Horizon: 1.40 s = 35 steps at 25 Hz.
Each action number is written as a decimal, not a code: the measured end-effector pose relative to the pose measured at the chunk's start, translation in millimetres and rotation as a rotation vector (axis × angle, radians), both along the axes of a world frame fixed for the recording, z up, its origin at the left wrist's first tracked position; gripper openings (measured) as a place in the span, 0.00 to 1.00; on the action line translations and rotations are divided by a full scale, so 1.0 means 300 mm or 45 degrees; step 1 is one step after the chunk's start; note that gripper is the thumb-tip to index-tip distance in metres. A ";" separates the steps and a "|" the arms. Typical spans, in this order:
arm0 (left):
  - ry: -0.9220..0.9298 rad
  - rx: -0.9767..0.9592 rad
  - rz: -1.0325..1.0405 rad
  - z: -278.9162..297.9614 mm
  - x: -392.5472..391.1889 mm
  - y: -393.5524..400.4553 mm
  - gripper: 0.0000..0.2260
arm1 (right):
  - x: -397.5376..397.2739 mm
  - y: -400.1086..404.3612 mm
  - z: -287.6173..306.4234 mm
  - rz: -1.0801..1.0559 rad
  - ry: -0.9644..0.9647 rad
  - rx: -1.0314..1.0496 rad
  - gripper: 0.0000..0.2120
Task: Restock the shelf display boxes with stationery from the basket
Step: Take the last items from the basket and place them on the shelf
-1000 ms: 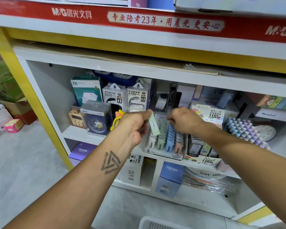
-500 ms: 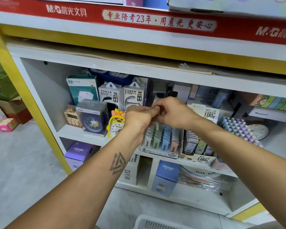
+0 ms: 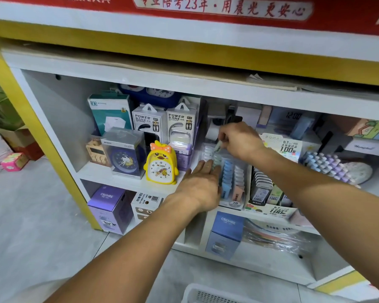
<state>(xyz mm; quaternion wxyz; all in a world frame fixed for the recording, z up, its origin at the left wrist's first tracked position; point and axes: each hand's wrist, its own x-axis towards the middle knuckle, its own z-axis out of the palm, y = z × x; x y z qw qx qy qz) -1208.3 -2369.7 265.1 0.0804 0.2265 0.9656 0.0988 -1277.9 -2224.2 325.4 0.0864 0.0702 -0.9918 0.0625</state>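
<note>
Your right hand (image 3: 239, 142) pinches a small pale green lead case (image 3: 218, 147) just above the far end of the clear display box of pastel cases (image 3: 233, 182) on the white shelf (image 3: 127, 182). Your left hand (image 3: 200, 186) lies flat, fingers straight, on the box's left rows, right of the yellow chick alarm clock (image 3: 161, 164). The white plastic basket (image 3: 206, 295) sits near, at the bottom edge.

A stationery shop: a branded red shelf banner (image 3: 206, 12) above boxed power banks (image 3: 149, 123) on display.
</note>
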 end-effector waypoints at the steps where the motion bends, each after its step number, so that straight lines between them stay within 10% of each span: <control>1: -0.008 0.000 0.003 -0.001 -0.002 0.001 0.30 | -0.007 -0.007 -0.014 -0.009 -0.033 0.033 0.06; 14: -0.042 0.015 0.004 0.015 0.002 -0.004 0.30 | 0.002 -0.021 -0.052 0.032 -0.296 0.193 0.17; 19: 0.078 0.083 0.027 0.013 0.009 0.011 0.26 | 0.103 0.060 0.026 0.030 0.056 -0.272 0.17; 24: 0.107 0.100 0.038 0.009 0.012 0.110 0.27 | 0.315 0.199 -0.009 0.112 0.306 -0.204 0.15; 35: 0.146 -0.044 0.064 -0.057 -0.005 0.172 0.27 | 0.411 0.243 -0.143 -0.039 -0.145 -0.072 0.29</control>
